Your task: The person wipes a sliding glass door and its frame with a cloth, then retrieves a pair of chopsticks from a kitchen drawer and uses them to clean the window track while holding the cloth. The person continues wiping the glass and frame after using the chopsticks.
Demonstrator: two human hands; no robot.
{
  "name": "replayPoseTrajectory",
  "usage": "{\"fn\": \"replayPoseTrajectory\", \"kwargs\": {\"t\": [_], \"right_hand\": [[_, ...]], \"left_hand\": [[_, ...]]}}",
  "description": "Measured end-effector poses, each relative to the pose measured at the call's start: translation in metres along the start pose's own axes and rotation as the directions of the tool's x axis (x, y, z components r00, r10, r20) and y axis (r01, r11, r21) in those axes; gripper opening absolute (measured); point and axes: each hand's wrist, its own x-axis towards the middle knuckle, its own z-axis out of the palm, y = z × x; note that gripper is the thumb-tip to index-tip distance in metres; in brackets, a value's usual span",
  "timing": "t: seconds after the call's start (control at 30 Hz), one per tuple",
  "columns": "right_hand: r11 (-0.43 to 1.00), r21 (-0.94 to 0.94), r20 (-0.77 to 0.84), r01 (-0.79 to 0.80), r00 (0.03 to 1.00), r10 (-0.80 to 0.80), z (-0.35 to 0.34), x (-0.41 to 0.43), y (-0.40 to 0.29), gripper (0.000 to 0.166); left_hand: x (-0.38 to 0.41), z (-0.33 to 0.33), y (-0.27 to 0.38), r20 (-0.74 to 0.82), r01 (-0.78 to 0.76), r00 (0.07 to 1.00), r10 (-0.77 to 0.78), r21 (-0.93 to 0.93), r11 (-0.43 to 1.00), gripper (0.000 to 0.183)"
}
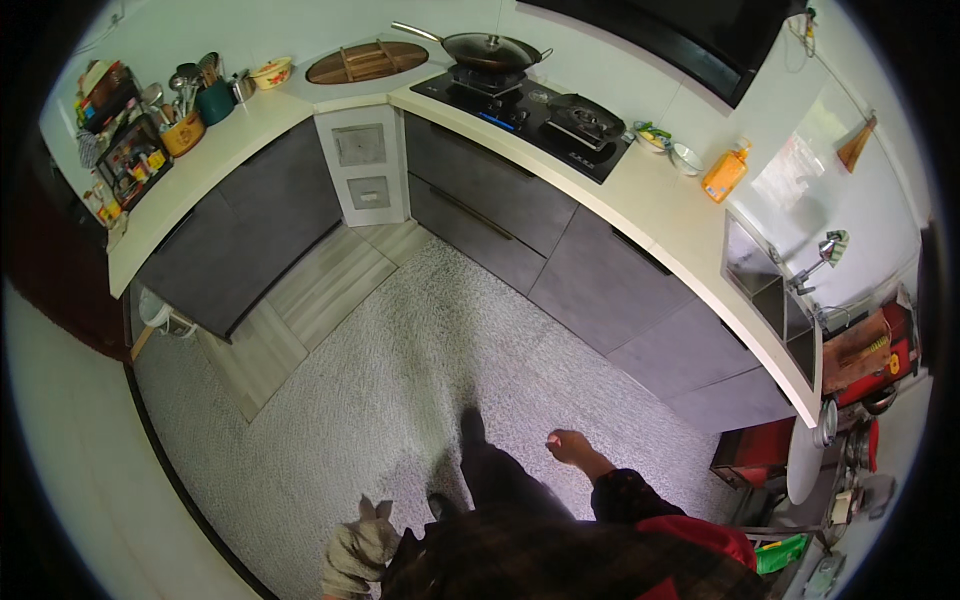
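My right hand (571, 447) hangs over the speckled grey floor (390, 360), at the end of a dark sleeve. Its fingers are curled; a small pinkish spot shows at the fingertips, and no held object can be made out. At the lower left, a beige cloth or glove (361, 551) covers my left hand, with two pointed grey ends sticking up from it. Only a sliver of skin shows at the bottom edge, so the fingers are hidden. Between the hands are my dark trouser leg (499, 476) and dark shoes.
Grey cabinets (480, 202) under a cream countertop (637, 199) curve round ahead. On top are a gas hob (525, 112), a lidded wok (491, 52), a frying pan (586, 116), an orange bottle (726, 174) and utensil holders (182, 135). A sink (772, 300) is at the right, a range hood (675, 45) above.
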Motion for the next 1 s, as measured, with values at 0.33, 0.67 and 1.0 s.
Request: {"fn": "replayPoseTrajectory", "kwargs": {"t": [0.33,0.67,1.0], "right_hand": [[0.972,-0.082,-0.401,0.220,0.886,-0.234,-0.083,0.358,-0.102,0.037],[0.530,0.845,-0.231,-0.066,0.849,0.474,-0.138,0.634,-0.095,0.026],[-0.414,0.668,-0.164,0.618,0.666,0.728,-0.114,0.691,-0.082,0.012]], "left_hand": [[0.216,0.053,-0.054,0.091,0.262,0.959,-0.267,0.064,0.963,0.056],[0.337,0.152,-0.122,0.227,0.414,0.883,-0.412,0.041,0.909,0.055],[0.397,0.181,-0.187,0.306,0.353,0.887,-0.347,0.038,0.935,0.053]]}}
